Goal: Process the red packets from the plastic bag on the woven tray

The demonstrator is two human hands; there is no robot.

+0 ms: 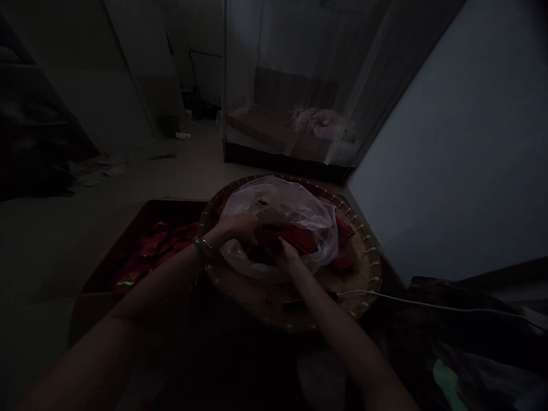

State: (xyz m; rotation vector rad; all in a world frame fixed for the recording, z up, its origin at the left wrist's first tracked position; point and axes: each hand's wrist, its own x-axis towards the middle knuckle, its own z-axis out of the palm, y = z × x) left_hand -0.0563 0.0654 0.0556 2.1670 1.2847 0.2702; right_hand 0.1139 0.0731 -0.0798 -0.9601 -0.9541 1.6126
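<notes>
In dim light, both hands reach into a clear plastic bag (317,212) lying open on a round woven bamboo tray (373,257). My left hand (243,226), with a bangle at its wrist, is at the bag's left side; its fingers are lost in shadow. My right hand (286,254) comes in from the front, its fingers closed round a dark red packet (268,235) between the two hands. More red packets (302,238) show in the bag beside it. Something pale brown inside the bag is too dark to name.
Left of the tray stands a cardboard box (96,285) of shiny red packets (160,242). A dark tool (295,304) with a white cord (428,302) lies at the tray's front. Behind are a netted bed (282,128) and, at right, a pale wall (462,154).
</notes>
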